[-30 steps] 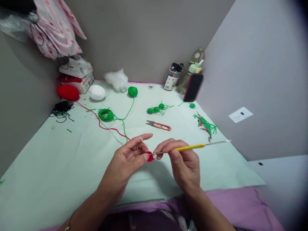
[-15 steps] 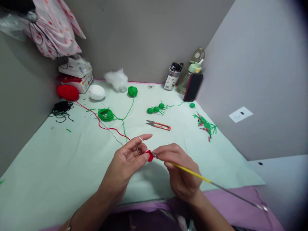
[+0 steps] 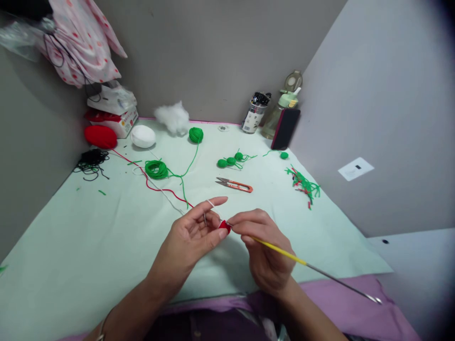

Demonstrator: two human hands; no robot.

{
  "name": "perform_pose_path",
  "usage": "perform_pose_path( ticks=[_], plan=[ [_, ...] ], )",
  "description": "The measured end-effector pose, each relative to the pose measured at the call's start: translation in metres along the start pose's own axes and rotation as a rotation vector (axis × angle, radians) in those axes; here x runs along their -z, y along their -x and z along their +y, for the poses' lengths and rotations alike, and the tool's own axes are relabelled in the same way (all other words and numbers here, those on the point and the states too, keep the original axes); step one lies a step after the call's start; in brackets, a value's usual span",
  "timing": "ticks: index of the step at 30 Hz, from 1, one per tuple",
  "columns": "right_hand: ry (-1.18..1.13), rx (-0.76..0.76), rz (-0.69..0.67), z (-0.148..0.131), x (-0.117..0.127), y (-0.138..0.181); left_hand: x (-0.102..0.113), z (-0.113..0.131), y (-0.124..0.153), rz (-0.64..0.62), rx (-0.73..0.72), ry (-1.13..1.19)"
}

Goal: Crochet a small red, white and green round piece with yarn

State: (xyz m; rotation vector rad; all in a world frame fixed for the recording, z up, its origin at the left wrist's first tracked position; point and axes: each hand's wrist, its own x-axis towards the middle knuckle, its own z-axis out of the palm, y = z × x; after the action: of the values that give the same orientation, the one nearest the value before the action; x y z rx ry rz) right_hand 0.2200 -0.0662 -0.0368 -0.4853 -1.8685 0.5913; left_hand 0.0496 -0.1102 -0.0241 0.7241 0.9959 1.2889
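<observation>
Crochet, mid-stitch. My left hand (image 3: 188, 241) pinches the small red piece (image 3: 225, 226) between thumb and fingers, with white yarn (image 3: 210, 203) looped over the raised forefinger. My right hand (image 3: 265, 251) closes its fingers on the yellow hook (image 3: 284, 255), tip at the piece, shaft pointing near-right. By my judgement, the next move calls for taut yarn and a steady pinch. Everything is held above the near table (image 3: 88, 246).

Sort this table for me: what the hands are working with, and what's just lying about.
In use: left hand pinching red crochet piece; right hand holding crochet hook; white yarn over the left forefinger.
Lying about: snips, green yarn coil, green balls, stuffing, phone, bottle.
</observation>
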Motion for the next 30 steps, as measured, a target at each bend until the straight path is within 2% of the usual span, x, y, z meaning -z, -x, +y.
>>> perform_pose_path(
  ticks=[6,8,11,14,17,20,24,26,28,30],
  plan=[
    [0.160,0.048,-0.025,-0.001,-0.002,-0.002,-0.008,-0.006,0.001,0.159,-0.063,0.011],
    [0.303,0.126,-0.066,-0.001,-0.002,0.001,-0.008,-0.007,0.002,0.132,-0.031,0.084],
    [0.385,0.168,-0.097,-0.001,-0.001,0.006,-0.006,-0.005,0.001,0.008,0.144,0.260],
    [0.120,-0.016,0.007,-0.001,0.003,0.003,-0.003,0.001,0.000,-0.023,0.235,0.337],
    [-0.198,-0.219,0.136,0.000,0.003,-0.005,-0.001,0.005,-0.001,0.034,0.161,0.276],
    [-0.303,-0.275,0.110,0.000,-0.001,-0.012,-0.004,0.005,0.000,0.025,0.093,0.193],
    [-0.219,-0.252,0.100,-0.003,-0.008,-0.010,-0.008,-0.001,0.000,0.046,0.023,0.140],
    [-0.085,-0.201,0.085,-0.004,-0.010,-0.005,-0.008,-0.002,0.000,0.083,-0.001,0.155],
    [0.066,-0.100,0.054,-0.004,-0.010,0.000,-0.008,-0.003,-0.001,0.089,0.020,0.204],
    [0.121,-0.044,0.030,-0.002,-0.008,0.003,-0.007,-0.002,-0.002,0.057,0.099,0.277]
  ],
)
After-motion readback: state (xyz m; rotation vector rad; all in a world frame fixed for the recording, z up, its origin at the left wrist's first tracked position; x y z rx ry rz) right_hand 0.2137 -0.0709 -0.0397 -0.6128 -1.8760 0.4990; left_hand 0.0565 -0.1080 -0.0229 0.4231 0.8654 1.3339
